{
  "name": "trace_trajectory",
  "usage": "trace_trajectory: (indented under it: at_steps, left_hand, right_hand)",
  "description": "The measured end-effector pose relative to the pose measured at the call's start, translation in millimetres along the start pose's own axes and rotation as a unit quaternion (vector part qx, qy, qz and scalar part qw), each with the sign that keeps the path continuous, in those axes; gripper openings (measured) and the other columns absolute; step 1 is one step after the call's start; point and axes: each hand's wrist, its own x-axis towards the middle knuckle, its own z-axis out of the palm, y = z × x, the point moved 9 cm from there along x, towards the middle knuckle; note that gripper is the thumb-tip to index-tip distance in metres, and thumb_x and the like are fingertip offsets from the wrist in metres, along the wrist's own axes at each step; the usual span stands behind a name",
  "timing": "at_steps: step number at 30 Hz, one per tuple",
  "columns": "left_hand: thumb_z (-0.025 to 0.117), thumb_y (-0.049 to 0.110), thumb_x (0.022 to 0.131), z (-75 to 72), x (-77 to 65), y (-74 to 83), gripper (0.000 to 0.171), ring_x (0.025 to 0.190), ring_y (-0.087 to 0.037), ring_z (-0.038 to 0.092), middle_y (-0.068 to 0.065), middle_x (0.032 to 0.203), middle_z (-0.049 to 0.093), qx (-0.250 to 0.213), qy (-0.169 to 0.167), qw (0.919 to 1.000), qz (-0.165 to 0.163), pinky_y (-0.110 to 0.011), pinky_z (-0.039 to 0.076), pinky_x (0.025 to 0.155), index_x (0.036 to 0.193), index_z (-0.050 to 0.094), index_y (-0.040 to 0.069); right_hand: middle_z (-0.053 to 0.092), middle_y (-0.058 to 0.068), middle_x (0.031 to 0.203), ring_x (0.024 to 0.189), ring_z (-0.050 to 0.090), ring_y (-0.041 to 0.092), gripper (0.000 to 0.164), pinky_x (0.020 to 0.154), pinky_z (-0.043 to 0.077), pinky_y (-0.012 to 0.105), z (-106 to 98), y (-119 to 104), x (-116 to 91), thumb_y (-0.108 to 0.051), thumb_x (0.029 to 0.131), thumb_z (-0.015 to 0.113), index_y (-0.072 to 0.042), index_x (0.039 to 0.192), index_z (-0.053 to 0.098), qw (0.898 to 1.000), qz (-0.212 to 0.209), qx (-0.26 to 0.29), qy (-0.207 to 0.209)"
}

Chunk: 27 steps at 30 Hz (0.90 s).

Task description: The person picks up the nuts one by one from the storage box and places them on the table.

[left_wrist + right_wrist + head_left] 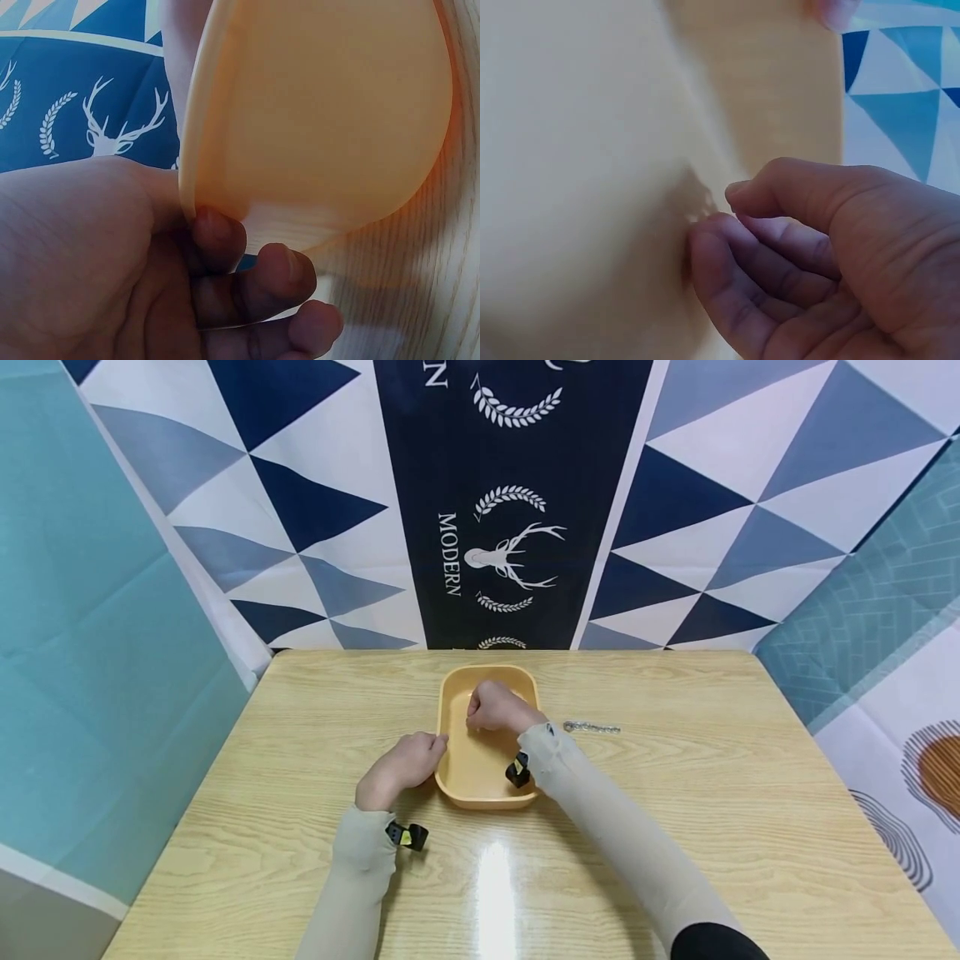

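Note:
A yellow-orange plastic tub (pixel 489 800) with rounded corners stands on the wooden table. At its left side my left hand (pixel 408 762) grips the rim, thumb over the edge; in the left wrist view, the fingers (pixel 289 274) curl against the outer wall. My right hand (pixel 497 706) reaches down inside the tub, near its far half. Seen from the right wrist, its fingers (pixel 720 262) are curled and the thumb hovers close to the index fingertip, with no held thing visible between them. A silvery chain bracelet (pixel 591 727) lies on the table right of the tub.
The wooden table (pixel 285 760) reaches back to a patterned cloth (pixel 322 510) hanging behind it. A teal cloth (pixel 112 610) hangs along the left side, and more patterned cloth (pixel 892 602) on the right. Each wrist carries a small black camera (pixel 417 837).

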Motion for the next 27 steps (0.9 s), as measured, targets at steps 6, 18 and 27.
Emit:
trace_trajectory:
  at_steps: [6, 18, 27]
  left_hand:
    - [0.028, 0.030, 0.113, -0.4, 0.7, -0.8, 0.050, 0.069, -0.019, 0.052, -0.006, 0.074, 0.052, 0.009, 0.000, 1.0000, -0.003, -0.032, 0.044, 0.072, 0.088, 0.065, 0.008]
    - [0.027, 0.033, 0.113, -0.5, 0.4, -3.2, 0.050, 0.079, -0.019, 0.057, -0.007, 0.083, 0.059, 0.010, -0.003, 0.9999, -0.010, -0.037, 0.047, 0.082, 0.102, 0.069, 0.007]
    - [0.027, 0.035, 0.114, 0.4, -0.4, -3.1, 0.051, 0.081, -0.020, 0.058, -0.008, 0.086, 0.061, 0.003, -0.006, 0.9999, -0.009, -0.039, 0.048, 0.086, 0.107, 0.069, 0.006]
  right_hand:
    - [0.063, -0.002, 0.061, 0.057, 0.054, 0.010, 0.008, 0.057, 0.044, 0.022, -14, 1, -8, -0.004, 0.081, 0.072, -0.008, 0.074, 0.071, 1.000, -0.011, 0.016, -0.002]
    - [0.069, 0.001, 0.068, 0.062, 0.062, 0.013, 0.005, 0.063, 0.051, 0.025, -47, 10, -28, -0.004, 0.081, 0.067, -0.006, 0.081, 0.072, 0.999, 0.004, 0.034, 0.002]
    - [0.071, 0.005, 0.074, 0.063, 0.068, 0.013, 0.007, 0.066, 0.057, 0.027, -77, 17, -42, -0.005, 0.083, 0.066, -0.002, 0.088, 0.070, 0.998, 0.000, 0.061, 0.025]
